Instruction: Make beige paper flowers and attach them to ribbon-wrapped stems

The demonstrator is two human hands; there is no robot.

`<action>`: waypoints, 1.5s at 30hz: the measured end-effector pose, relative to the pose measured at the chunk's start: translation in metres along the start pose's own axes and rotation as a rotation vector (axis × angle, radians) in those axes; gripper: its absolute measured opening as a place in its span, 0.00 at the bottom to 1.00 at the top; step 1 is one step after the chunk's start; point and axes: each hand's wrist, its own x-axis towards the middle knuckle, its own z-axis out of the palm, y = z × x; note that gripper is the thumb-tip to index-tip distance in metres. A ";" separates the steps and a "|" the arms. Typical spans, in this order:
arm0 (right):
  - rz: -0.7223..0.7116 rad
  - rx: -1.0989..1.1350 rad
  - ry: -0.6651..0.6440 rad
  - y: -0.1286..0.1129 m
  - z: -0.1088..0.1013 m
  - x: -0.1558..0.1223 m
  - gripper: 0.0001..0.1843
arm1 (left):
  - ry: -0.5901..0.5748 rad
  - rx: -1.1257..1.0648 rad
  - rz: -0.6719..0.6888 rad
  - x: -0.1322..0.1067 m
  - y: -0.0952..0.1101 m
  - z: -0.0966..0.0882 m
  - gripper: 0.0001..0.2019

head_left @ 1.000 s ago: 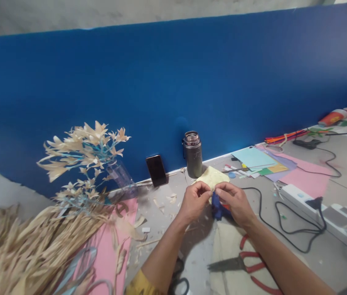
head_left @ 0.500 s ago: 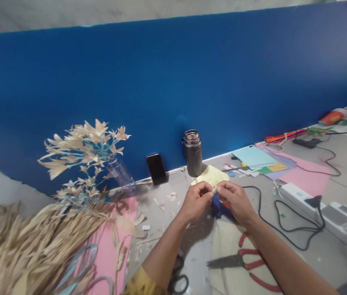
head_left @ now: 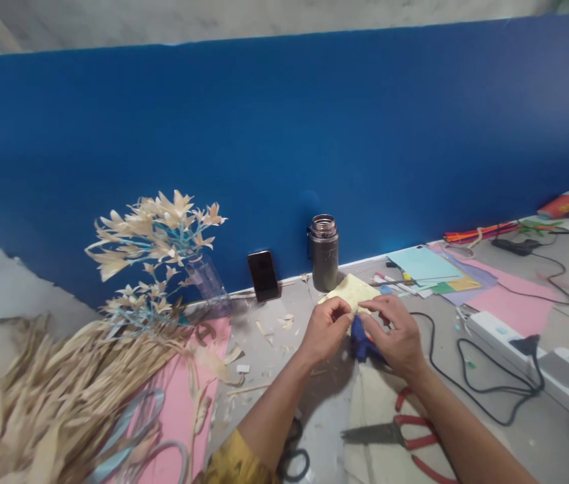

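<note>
My left hand (head_left: 329,328) is closed in a pinch, its fingertips on something too small to make out. Close beside those fingertips is my right hand (head_left: 396,335), thumb and forefinger held apart with nothing visible between them. Both hands are above the near edge of a pale yellow sheet (head_left: 353,289). Partly hidden below them lies a blue glue gun (head_left: 360,341) with an orange part. Red-handled scissors (head_left: 383,431) rest on a beige sheet (head_left: 365,393) by my right forearm. Black scissor handles (head_left: 295,464) show next to my left sleeve.
Dried husk strips (head_left: 62,396) and pale husk flowers (head_left: 158,232) in a clear vase (head_left: 208,286) are at left. A phone (head_left: 263,275) and an uncapped flask (head_left: 325,255) stand by the blue wall. Coloured papers (head_left: 423,262), a black cord and a power strip (head_left: 506,346) lie at right.
My right thumb and forefinger have parted and drawn slightly away from my left fingertips. My left hand keeps its pinch. The whole view has shifted a little.
</note>
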 end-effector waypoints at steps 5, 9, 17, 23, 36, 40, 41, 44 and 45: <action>-0.099 -0.044 0.008 0.003 0.000 0.000 0.04 | 0.020 0.020 -0.036 -0.001 -0.002 0.002 0.04; -0.142 -0.061 0.022 0.001 0.000 0.000 0.04 | 0.003 0.106 -0.039 -0.003 -0.001 0.001 0.04; -0.047 0.051 0.030 0.000 -0.003 0.000 0.06 | 0.044 0.043 0.038 -0.002 0.000 0.002 0.04; 0.199 0.174 0.052 0.000 -0.009 0.005 0.07 | 0.104 -0.156 -0.018 0.003 0.006 0.003 0.04; 0.082 0.052 -0.214 0.011 0.000 -0.001 0.15 | 0.214 -0.215 -0.051 -0.035 0.030 -0.032 0.07; 0.027 -0.042 -0.263 0.024 0.004 -0.008 0.14 | 0.295 -0.417 -0.140 -0.068 0.031 -0.050 0.13; 0.010 -0.061 -0.271 0.027 0.005 -0.009 0.14 | 0.322 -0.413 -0.140 -0.076 0.030 -0.054 0.12; -0.050 -0.112 -0.287 0.032 0.005 -0.011 0.15 | 0.439 -0.219 -0.072 -0.096 0.028 -0.060 0.07; -0.069 -0.130 -0.287 0.034 0.005 -0.011 0.15 | 0.483 -0.128 -0.037 -0.102 0.027 -0.062 0.05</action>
